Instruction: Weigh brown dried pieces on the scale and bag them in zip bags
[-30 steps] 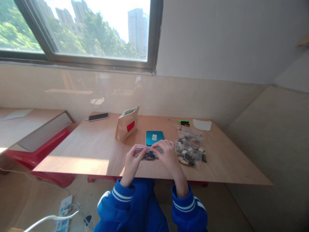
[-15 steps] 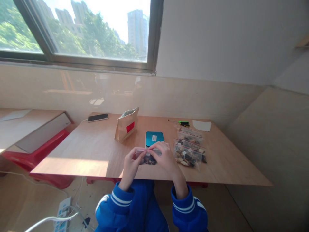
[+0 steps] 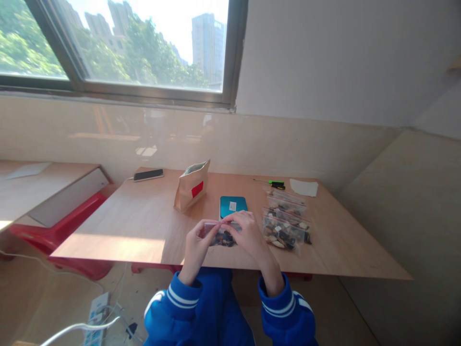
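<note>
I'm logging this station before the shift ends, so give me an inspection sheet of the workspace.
Surface: wooden table, sunlit patch at its left front.
Job's things: small clear zip bag of mixed pieces, held at the top edge.
Clutter: filled zip bags, teal box, kraft paper pouch, phone, green-handled tool, white sheet.
Grippers: left hand and right hand pinch the bag.
Cables: power strip with white leads on the floor.
Surroundings: window, red stool.

Left hand (image 3: 196, 242) and right hand (image 3: 248, 236) raised together, fingers pinched, forearms angled inward
</note>
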Demonstrator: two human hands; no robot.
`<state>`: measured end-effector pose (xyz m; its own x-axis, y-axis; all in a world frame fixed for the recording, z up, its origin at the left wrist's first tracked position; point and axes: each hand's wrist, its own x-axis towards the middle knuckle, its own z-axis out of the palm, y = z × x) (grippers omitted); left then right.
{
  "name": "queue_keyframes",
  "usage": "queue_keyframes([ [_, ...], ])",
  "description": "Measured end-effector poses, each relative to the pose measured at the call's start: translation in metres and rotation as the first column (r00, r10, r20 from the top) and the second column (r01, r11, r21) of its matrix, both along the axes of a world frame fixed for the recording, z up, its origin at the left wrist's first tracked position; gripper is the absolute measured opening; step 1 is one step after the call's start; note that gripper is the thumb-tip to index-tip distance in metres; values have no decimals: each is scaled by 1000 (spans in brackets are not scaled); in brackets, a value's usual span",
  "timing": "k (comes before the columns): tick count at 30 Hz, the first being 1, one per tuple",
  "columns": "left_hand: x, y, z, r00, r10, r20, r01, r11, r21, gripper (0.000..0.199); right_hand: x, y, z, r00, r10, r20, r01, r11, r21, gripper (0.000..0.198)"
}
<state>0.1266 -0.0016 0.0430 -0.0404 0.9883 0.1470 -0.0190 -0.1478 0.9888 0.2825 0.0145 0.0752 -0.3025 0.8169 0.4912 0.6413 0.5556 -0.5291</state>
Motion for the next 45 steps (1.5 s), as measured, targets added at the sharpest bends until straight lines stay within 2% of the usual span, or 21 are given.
queue_keyframes([
  [5,0,0,-1,1000,-12,1,12,1000,0,22,-2,-1,-3,998,-25,60,21,998,58,6],
  [9,3,-2,-3,1000,-7,-23,7,1000,-8,22,-6,-1,-8,993,-77,94,64,989,132,16],
  [14,12,-3,-7,995,86,-41,-86,996,6,22,-16,0,-19,981,-167,97,146,971,188,21],
  [17,13,-3,-8,994,113,-13,-113,994,1,22,-18,2,-26,982,-176,71,165,976,142,18],
  [22,-1,-2,-7,997,67,-35,-66,998,21,22,-10,3,-28,998,-59,21,58,998,38,12],
  [31,-7,-1,-8,994,-96,-44,97,995,9,23,-5,-2,-31,996,-88,2,87,991,98,27],
  [34,-8,0,-7,995,-64,-81,67,997,28,23,-3,0,-28,996,-90,21,88,993,80,22],
  [37,-12,1,-7,996,-12,-85,14,1000,25,24,4,3,-24,999,-19,32,19,1000,14,10],
  [39,-15,2,-7,996,33,-83,-32,999,13,24,9,4,-23,1000,-4,23,5,1000,-15,9],
  [43,-20,2,-4,994,58,-92,-58,998,-5,24,12,4,-23,999,-44,16,44,999,12,25],
  [45,-21,1,-1,995,67,-71,-68,998,-4,25,11,4,-22,998,-58,15,57,998,26,27],
])
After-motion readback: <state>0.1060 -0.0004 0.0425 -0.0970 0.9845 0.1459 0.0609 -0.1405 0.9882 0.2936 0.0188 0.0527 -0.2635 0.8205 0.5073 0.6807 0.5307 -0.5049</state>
